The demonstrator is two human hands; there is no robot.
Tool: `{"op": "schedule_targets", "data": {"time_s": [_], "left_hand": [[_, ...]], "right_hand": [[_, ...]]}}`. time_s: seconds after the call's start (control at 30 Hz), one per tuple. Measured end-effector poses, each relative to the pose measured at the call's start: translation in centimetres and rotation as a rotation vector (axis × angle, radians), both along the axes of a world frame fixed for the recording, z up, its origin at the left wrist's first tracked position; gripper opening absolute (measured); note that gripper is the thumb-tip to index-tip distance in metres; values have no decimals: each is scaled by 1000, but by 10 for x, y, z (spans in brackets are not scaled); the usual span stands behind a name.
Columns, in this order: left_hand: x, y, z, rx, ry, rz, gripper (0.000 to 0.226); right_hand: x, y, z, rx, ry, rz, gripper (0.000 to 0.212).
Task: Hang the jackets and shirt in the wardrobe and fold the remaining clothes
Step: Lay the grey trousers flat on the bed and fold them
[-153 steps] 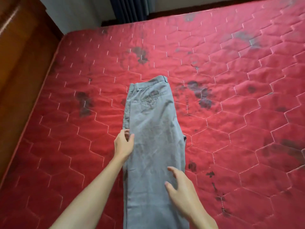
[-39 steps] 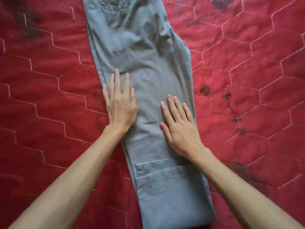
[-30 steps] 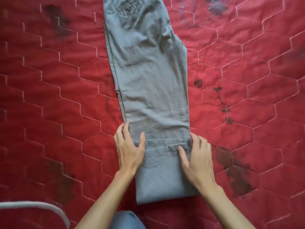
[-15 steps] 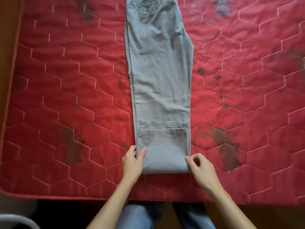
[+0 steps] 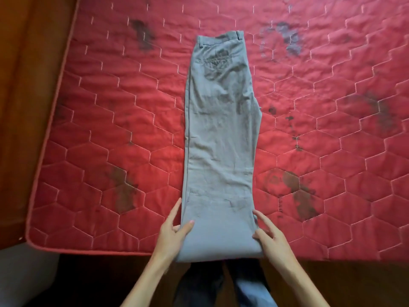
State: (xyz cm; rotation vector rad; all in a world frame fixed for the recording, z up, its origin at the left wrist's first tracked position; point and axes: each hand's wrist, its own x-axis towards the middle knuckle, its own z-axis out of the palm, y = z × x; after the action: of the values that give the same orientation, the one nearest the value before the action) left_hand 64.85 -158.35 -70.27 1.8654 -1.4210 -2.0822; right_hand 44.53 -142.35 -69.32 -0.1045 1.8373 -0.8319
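The head view, the only 1 here, looks down on a red quilted mattress [image 5: 110,107] with dark stains [image 5: 121,189], set in a brown wooden bed frame [image 5: 26,107].

The grey trousers [image 5: 221,129] lie lengthwise near the middle of the mattress. They are laid 1 leg over the other, with the waistband [image 5: 219,38] at the far end. The leg end has been turned up once, so a doubled flap [image 5: 219,229] sits at the near edge of the mattress, its bottom fold slightly overhanging.

The left hand [image 5: 171,233] is at the flap's left corner. Its thumb [image 5: 188,224] lies on top of the cloth and its fingers run along and under the edge, so the grip looks like a light pinch on the trousers.

The right hand [image 5: 272,242] is at the flap's right corner. Its fingers are fairly straight and touch the edge, and its grip looks loose and open. I cannot tell whether any fingertip is tucked beneath.

The person's legs in jeans [image 5: 250,289] show below the bed.

By my reading, the folding of this garment is about midway. The lengthwise halving and 1 short fold are done, and the long body must yet be brought up toward the waistband, probably in 1 or 2 more folds. No jacket, shirt, wardrobe or other clothes appear, so how much of the hanging is done, and whether more folding waits, cannot be judged from here.
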Motion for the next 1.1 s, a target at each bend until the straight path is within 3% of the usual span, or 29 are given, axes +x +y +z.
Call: {"op": "schedule_targets", "data": {"time_s": [0.17,0.27,0.37,0.43,0.53,0.6,0.7,0.77,0.83,0.93,1.0,1.1], "left_hand": [[-15,-45,23,31,138,50,28],[-48,-78,26,76,152,98,34],[-81,-111,13,116,166,144,44],[-102,-131,-9,76,125,144,48],[-126,-151,-51,-71,28,54,49],[-131,-155,-72,-258,-61,-152,61],[-136,-148,-90,-671,-88,-463,70],[-145,-144,-101,-1027,-149,-710,67],[-153,-139,-120,-1136,-226,-914,64],[-154,-133,-143,-1132,-338,-1058,63],[-150,-134,-153,-1137,-369,-1097,64],[-151,-134,-153,-1085,-431,-1056,66]], "right_hand": [[-34,-36,16,-79,-139,-107,49],[-63,-74,10,-145,-215,-250,27],[-92,-116,-6,-118,-230,-307,52],[-108,-141,-18,-135,-213,-274,41],[-122,-170,-40,-99,-81,-185,25],[-123,-178,-63,-6,83,-18,34],[-108,-182,-82,139,657,316,52],[-87,-187,-90,17,997,499,60],[-69,-196,-104,-112,1044,704,66],[-65,-196,-135,-84,1055,913,64],[-77,-187,-148,32,1051,929,70],[-94,-171,-155,193,997,789,83]]}}
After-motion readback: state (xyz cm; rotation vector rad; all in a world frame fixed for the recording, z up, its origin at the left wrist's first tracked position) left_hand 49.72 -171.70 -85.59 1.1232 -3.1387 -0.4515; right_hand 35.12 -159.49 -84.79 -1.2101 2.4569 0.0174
